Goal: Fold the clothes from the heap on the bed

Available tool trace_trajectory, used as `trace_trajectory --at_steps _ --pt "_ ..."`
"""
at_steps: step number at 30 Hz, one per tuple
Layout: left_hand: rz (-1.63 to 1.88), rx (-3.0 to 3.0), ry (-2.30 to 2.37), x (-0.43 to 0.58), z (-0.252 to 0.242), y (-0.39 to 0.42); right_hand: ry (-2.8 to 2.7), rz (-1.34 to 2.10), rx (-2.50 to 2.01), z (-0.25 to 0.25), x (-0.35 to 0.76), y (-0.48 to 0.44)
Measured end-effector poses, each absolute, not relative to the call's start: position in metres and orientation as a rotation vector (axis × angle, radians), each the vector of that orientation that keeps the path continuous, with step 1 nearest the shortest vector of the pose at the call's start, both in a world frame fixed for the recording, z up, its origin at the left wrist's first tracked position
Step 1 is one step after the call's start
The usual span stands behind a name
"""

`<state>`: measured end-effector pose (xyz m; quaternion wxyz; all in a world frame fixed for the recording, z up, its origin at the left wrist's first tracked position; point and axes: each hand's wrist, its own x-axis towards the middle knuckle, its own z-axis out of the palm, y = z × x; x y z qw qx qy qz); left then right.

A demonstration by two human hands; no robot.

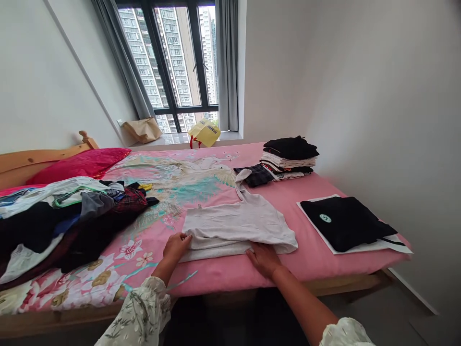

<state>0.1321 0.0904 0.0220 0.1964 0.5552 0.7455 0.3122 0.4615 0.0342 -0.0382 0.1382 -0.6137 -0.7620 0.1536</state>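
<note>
A light grey long-sleeved top (234, 221) lies partly folded near the bed's front edge, one sleeve stretching away toward the far side. At its left end, my left hand (176, 246) pinches the near corner between thumb and fingers. My right hand (264, 259) is at the near edge, right of the middle, its fingers tucked under the upper layer and partly hidden by it. The thumb stays outside, on the cloth. Whether those hidden fingers grip the fabric cannot be made out fully.
Heaped loose clothes (79, 216) cover the bed's left side, before a red pillow (82, 163). At the back right stands a stack of folded clothes (290, 156) beside a dark checked garment (256, 175). A folded black garment (347, 223) lies on a white board (334, 247) at right.
</note>
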Motion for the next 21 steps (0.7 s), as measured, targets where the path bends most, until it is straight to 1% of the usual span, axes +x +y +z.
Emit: trace_trajectory --at_steps 3,8,10,12,16,18,21 --pt "0.967 1.448 1.935 0.139 0.043 0.106 -2.198 0.447 -1.769 -0.035 0.462 0.034" --pt "1.168 1.377 1.59 0.137 0.101 0.112 -2.185 0.441 -1.741 -0.03 0.463 0.034" --pt "1.261 1.337 1.406 0.13 0.109 0.105 -2.174 0.468 -1.758 -0.03 0.463 0.034" --pt "1.269 1.267 1.346 0.122 0.099 0.092 -2.15 0.504 -1.792 -0.031 0.463 0.033" --pt "1.027 1.167 1.659 0.114 0.048 0.061 -2.12 0.529 -1.788 -0.034 0.463 0.032" --pt "0.994 1.146 1.72 0.113 0.028 0.051 -2.123 0.528 -1.772 -0.035 0.463 0.032" --pt "0.987 1.164 1.686 0.113 0.019 0.052 -2.14 0.519 -1.755 -0.037 0.463 0.032"
